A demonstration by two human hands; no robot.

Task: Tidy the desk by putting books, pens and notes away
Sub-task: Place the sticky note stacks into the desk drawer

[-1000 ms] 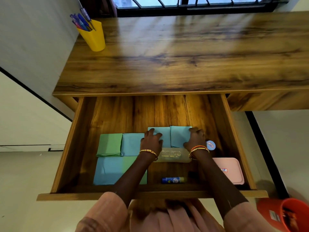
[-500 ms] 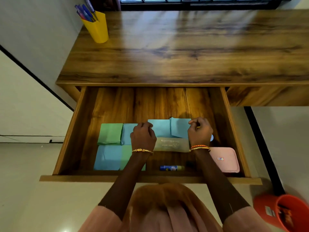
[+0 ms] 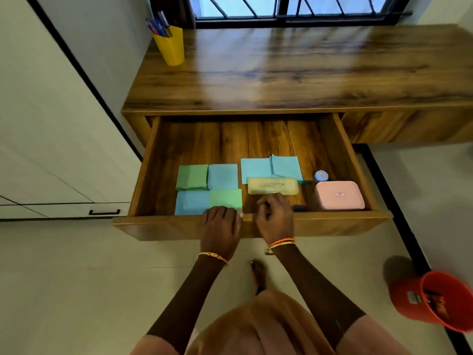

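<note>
The open drawer (image 3: 332,222) under the wooden desk (image 3: 294,73) holds green and blue note pads (image 3: 208,187), two more blue notes (image 3: 271,166) and a translucent yellow pencil case (image 3: 272,185). My left hand (image 3: 221,226) lies on the drawer's front panel, fingers curled over its top rim. Beside it, my right hand (image 3: 275,217) also straddles the rim with fingers bent down into the drawer; it is blurred. Neither hand holds a loose item. A yellow cup of pens (image 3: 171,46) stands at the desk's far left corner.
A pink case (image 3: 339,196), a small round blue tin (image 3: 321,175) and a dark stick (image 3: 299,207) lie in the drawer's right part. An orange bin (image 3: 435,301) stands on the floor at the right. White cabinet doors (image 3: 51,149) are on the left. My foot (image 3: 258,275) is below the drawer.
Both hands have drawn back from the pencil case and notes to the drawer's front rim. The view has pulled back from the desk, and the pencil case lies uncovered.
</note>
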